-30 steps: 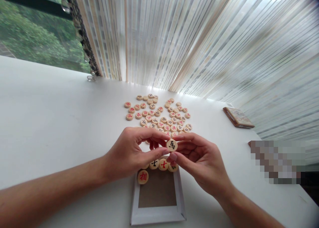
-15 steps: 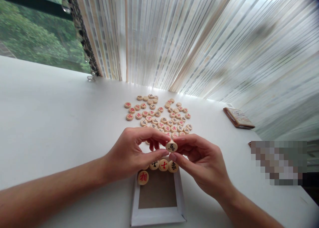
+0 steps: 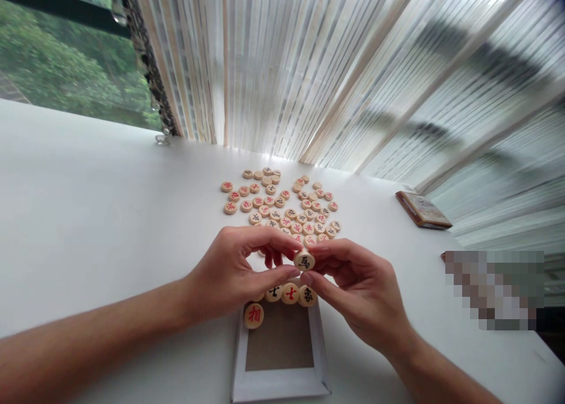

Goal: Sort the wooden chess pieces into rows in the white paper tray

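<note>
**Round pale-wood disc with a black painted character [image 3: 304, 261] pinched between the left hand [image 3: 241, 262] and the right hand [image 3: 359, 274]**

Taking the held disc as the clock's centre, the left hand comes in from nine o'clock and the right from about three. Each has its thumb and forefinger parted by little more than the disc, fingertips against its edge, the other fingers loosely curled. The disc's marked face is turned towards the camera.

At six o'clock lies a shallow white card tray with a grey-brown floor [image 3: 279, 383]. Along its twelve o'clock edge, a row of wooden discs shows a black-marked one [image 3: 273, 291], a red-marked one [image 3: 290, 293] and another in black [image 3: 308, 295] (more of the row is tucked behind the left thumb). A single red-marked disc [image 3: 253, 315] sits by the tray's eleven o'clock corner.

Towards twelve, many loose wooden discs marked in red or black [image 3: 296, 228] are scattered over the smooth white table [image 3: 132, 227], a few with plain faces up. A flat brown box [image 3: 421, 209] lies between two and three. A striped, sheer pale curtain [image 3: 273, 68] hangs from twelve round to two; a window with green foliage outside [image 3: 57, 62] is at ten.
</note>
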{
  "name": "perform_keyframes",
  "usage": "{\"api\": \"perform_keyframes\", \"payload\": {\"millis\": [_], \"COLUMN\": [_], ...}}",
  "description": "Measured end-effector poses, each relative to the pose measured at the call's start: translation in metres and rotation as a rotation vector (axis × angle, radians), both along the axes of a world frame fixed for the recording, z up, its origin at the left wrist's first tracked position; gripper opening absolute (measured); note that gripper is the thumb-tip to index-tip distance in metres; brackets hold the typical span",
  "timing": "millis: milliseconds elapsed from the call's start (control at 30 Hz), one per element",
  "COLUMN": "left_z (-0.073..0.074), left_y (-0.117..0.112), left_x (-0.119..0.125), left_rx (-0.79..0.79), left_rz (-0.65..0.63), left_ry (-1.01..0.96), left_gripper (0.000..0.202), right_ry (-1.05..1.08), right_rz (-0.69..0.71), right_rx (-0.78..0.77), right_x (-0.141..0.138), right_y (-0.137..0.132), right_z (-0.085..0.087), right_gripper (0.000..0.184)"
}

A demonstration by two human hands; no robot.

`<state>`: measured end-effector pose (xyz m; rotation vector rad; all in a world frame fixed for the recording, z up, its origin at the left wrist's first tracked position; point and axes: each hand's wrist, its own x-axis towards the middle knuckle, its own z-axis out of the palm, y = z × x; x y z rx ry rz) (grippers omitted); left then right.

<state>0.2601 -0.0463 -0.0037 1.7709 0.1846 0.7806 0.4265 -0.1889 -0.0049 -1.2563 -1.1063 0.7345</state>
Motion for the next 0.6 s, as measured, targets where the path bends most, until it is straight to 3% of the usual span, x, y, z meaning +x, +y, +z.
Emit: {"api": "perform_keyframes", "payload": {"millis": [600], "left_z": [0.0007], "left_y": [0.0021], "left_x": [-0.0014], "left_rx": [0.012], "left_rz": [-0.008], "left_ry": [0.039], "left_gripper": [0.020], "right_ry": [0.004], "right_rz": [-0.004], "right_rx": [-0.054], "right_x": [0.0015], "right_y": [0.0017], "right_z": [0.0025], "right_gripper": [0.030]}}
